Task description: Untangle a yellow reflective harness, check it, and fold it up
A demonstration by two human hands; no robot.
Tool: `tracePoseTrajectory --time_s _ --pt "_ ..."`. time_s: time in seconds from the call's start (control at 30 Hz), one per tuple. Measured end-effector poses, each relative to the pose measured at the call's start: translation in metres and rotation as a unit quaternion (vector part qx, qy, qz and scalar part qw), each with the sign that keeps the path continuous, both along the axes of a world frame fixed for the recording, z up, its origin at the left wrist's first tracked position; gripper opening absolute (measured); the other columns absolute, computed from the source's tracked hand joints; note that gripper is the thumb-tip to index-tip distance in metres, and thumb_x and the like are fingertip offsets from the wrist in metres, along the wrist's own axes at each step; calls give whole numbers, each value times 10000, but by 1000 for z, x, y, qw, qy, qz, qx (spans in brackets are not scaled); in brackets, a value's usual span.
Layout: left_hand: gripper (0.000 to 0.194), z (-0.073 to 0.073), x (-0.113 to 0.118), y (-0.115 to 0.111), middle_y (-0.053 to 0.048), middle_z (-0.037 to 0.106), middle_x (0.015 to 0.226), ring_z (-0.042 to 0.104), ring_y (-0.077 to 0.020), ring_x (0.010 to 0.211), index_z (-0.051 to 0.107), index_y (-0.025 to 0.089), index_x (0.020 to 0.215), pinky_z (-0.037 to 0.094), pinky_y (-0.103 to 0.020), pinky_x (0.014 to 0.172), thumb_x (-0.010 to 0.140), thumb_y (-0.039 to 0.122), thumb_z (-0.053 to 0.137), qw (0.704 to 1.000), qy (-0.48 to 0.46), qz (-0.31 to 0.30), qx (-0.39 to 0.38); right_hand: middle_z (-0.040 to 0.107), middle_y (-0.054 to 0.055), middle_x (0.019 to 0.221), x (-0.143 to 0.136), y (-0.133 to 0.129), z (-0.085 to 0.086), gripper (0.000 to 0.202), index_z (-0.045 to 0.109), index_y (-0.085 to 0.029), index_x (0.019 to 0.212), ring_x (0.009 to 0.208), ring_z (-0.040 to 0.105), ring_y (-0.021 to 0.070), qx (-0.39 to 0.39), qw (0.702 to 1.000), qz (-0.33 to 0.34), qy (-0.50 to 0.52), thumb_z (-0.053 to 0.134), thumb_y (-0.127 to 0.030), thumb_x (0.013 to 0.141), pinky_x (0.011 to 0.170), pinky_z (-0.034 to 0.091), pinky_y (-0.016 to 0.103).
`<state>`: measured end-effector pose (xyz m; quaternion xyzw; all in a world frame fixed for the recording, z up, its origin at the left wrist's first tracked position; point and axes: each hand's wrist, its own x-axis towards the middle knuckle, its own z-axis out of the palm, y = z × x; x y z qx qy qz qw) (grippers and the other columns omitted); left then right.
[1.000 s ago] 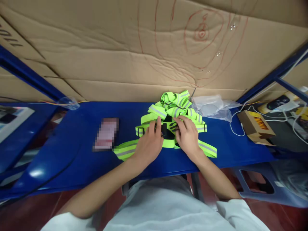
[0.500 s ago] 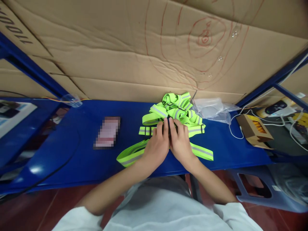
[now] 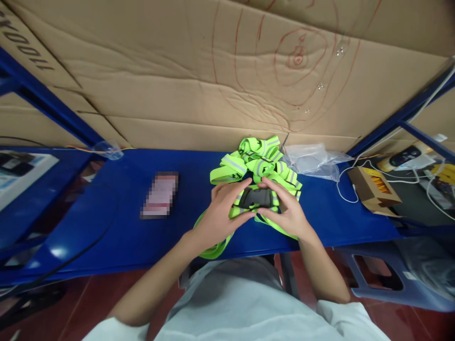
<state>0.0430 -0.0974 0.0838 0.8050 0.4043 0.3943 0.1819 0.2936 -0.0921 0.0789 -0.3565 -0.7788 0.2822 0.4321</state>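
Observation:
Between my two hands is a black side-release buckle [image 3: 254, 198], its halves joined, on a neon-green reflective belt [image 3: 216, 248]. My left hand [image 3: 224, 208] grips the belt at the buckle's left end, thumb below and fingers above. At the opposite end, my right hand [image 3: 289, 213] holds the belt and buckle the same way. Loops of the belt hang below both hands. Just beyond them lies a tangled pile of similar green belts [image 3: 261, 154] with grey reflective stripes.
A blurred-out phone-like rectangle [image 3: 159, 195] lies to the left on the blue table [image 3: 117, 189]. Clear plastic bags [image 3: 313, 161] rest right of the pile, near a white cable and an open cardboard box [image 3: 375, 192]. A cardboard wall [image 3: 159, 71] stands behind; a stool [image 3: 377, 279] is below right.
My hands, earlier pressed together over the buckle, have moved apart to its two ends, so the joined buckle now shows. The belt has been lifted and its loops drawn inward.

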Motion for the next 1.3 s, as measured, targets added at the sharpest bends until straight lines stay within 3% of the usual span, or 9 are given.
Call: tracePoseTrajectory --time_s 0.17,0.27,0.37,0.53,0.77,0.93,1.03,1.17,1.3 --pt "699 -6 0 7 -109 603 1548 571 -267 1442 365 328 1643 438 -410 1235 1026 379 691 992 -18 -120 -18 753 58 1323 -16 -2 0 603 607 -329 1505 1212 727 235 28 998 -7 48 806 -243 943 1080 579 379" --pt "911 -6 -8 10 -116 595 1541 569 -292 1443 244 357 1689 451 -444 1229 957 416 783 989 -22 -118 -84 791 43 1229 -19 -1 3 420 724 -297 1328 1084 759 215 45 997 -47 33 830 -264 923 988 599 346" --pt "1109 -8 -11 13 -141 572 1551 529 -345 1477 165 336 1704 305 -575 1314 859 378 882 990 20 -92 -107 799 37 1199 -18 1 5 386 746 -287 1277 1053 762 209 38 996 -76 40 848 -277 905 961 603 335" --pt "951 -16 0 17 -152 605 1519 526 -339 1480 235 247 1654 141 -649 1351 901 299 813 995 73 -30 -67 799 12 1210 -22 2 6 380 758 -310 1267 1085 766 184 24 994 -83 74 848 -252 903 985 608 292" --pt "574 -11 6 12 -132 618 1521 589 -298 1411 481 183 1491 447 -480 1227 953 259 666 994 -35 -34 -101 799 32 1199 -27 -6 16 343 764 -287 1260 1111 764 218 -19 978 -151 144 827 -332 926 1032 607 347" --pt "596 -2 -5 9 -201 699 1395 668 -327 1316 513 65 1501 511 -442 1147 1012 392 609 987 -87 -32 -129 602 79 1564 -15 -6 23 764 529 -306 1592 1484 547 299 -43 994 -47 93 768 -597 928 1279 421 455" --pt "583 9 -5 7 -177 694 1420 668 -309 1313 522 89 1508 522 -396 1123 1025 405 602 979 -139 -37 -146 391 57 1728 -10 -3 22 947 393 -330 1676 1622 354 293 -89 995 -15 36 828 -589 875 1340 324 454" --pt "627 20 0 5 -128 704 1414 659 -318 1312 573 158 1475 505 -398 1139 948 453 740 958 -149 -101 -223 440 83 1696 -12 1 22 891 469 -291 1640 1600 398 294 -101 993 -41 49 860 -511 870 1323 357 451" --pt "476 25 5 3 -95 796 1150 731 -302 1061 729 149 1195 567 -379 965 865 480 821 915 -147 -123 -354 496 99 1658 -16 -1 27 907 498 -268 1625 1566 452 316 -111 990 -37 73 889 -501 840 1318 364 469"
